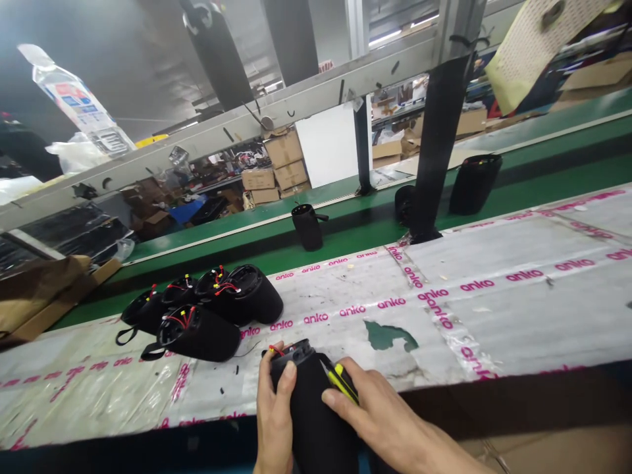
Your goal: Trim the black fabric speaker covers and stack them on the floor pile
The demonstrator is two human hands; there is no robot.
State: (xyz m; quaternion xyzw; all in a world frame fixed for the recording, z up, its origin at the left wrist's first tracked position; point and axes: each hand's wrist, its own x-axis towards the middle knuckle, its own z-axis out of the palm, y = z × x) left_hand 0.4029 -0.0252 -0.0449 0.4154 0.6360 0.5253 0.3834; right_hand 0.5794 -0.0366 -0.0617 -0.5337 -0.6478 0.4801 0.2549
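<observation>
Black cylindrical speaker body (318, 418) tilts at the tabletop's (320, 303) near edge between both hands, the left hand's (274, 408) fingers gripping its wired top end and the right hand's (370, 401) closed on a yellow-and-black cutter-like tool (343, 383) beside its rim. Left to right, five similar bodies (212, 336) cluster at the tabletop's far edge, and three sit on the green conveyor belt (276, 245). The left hand rises upright, thumb up; the right reaches in from lower right.
</observation>
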